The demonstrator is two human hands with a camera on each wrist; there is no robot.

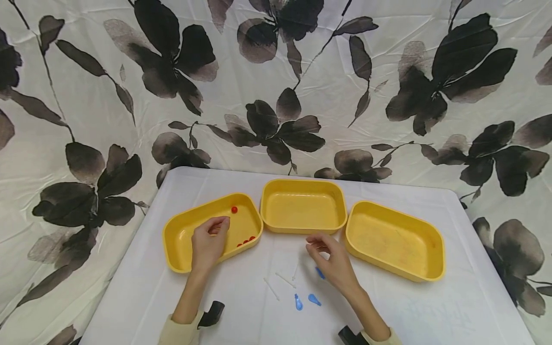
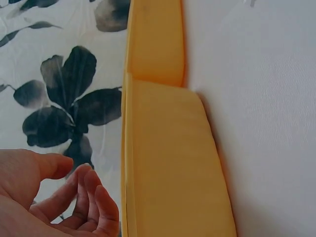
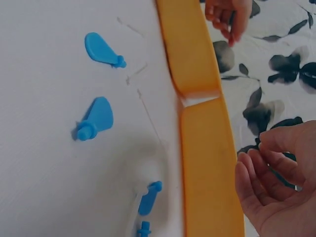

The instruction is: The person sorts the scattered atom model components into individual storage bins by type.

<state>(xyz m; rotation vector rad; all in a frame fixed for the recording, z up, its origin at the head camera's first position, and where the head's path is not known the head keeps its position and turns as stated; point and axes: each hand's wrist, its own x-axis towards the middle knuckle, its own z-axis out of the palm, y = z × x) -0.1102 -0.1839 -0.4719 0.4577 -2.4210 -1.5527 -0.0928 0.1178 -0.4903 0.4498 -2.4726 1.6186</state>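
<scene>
- L hand (image 1: pixel 208 243) is hovering over L yel. tray (image 1: pixel 247 218); fingers are curving loosely, thumb tip standing close to index w/ only a narrow gap; it's holding nothing visible;
- one red ball (image 1: pixel 234 209) is lying in that tray, just past L fingertips & slightly to their R; a few more red balls (image 1: pixel 252 238) are sitting to R of L hand, by the tray's near wall;
- R hand (image 1: pixel 334 263) is hanging at near edge of mid. yel. tray (image 1: pixel 304 206); fingers are bending softly, thumb & index tips sitting v. close; it's holding nothing visible either; can't tell if tips are touching;
- one blue pc (image 1: pixel 319 272) is lying on table (image 1: pixel 371 316) right beside R hand, partly hidden by it in head view; two other blue pcs (image 1: pixel 298 302) are resting nearer the body, a bit L of R hand;
- thin white sticks (image 1: pixel 271 288) are lying betw. both hands, closer to R one;
- R yel. tray (image 1: pixel 394 242) is standing to R of R hand, well apart from L;
- floral cloth (image 1: pixel 302 160) is hanging beyond both hands, past the trays;
- black straps (image 1: pixel 211 314) are showing at both wrists, by cream sleeves (image 1: pixel 178 330)
</scene>
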